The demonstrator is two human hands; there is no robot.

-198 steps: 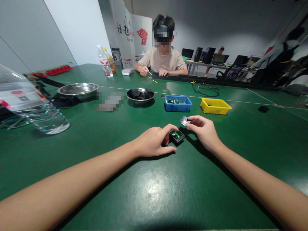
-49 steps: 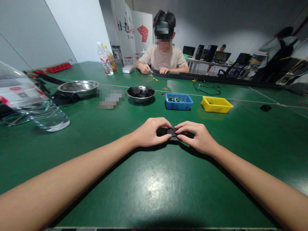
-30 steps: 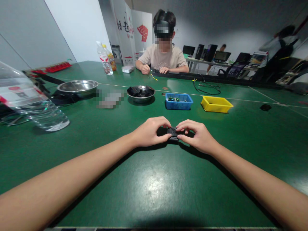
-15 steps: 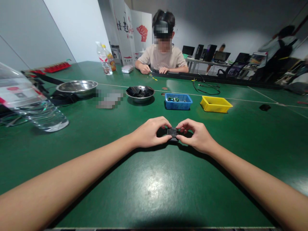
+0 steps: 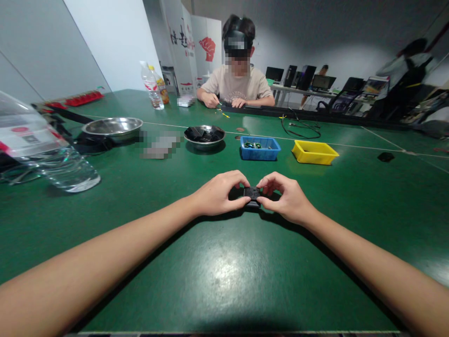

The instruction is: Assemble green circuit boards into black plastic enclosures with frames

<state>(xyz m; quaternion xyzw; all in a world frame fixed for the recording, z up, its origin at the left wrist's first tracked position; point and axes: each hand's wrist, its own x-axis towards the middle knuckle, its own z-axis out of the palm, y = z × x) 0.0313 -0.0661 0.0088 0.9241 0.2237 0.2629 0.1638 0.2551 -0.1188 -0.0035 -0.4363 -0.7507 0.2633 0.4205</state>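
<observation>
Between my two hands is a small black square plastic piece (image 5: 251,193), close above the green table (image 5: 224,271). My left hand (image 5: 226,193) pinches its left edge with thumb and fingertips. On the opposite edge, my right hand (image 5: 285,196) grips with thumb and index finger, its other fingers curled. A second dark layer shows under the piece's near side; whether it is a separate part I cannot make out. Beyond my hands stand a blue bin (image 5: 260,150) with small green circuit boards, a yellow bin (image 5: 315,152), and a steel bowl (image 5: 204,146) holding black plastic parts.
A large water bottle (image 5: 63,161) leans at the left, near an steel dish (image 5: 115,125) and black straps. Across the table a person (image 5: 238,82) works with both hands by a black rail. A black cable (image 5: 301,126) and a small black piece (image 5: 386,157) lie at the right.
Almost nothing differs. The fingers of my right hand have shifted very slightly on the black piece, and both hands keep their hold.
</observation>
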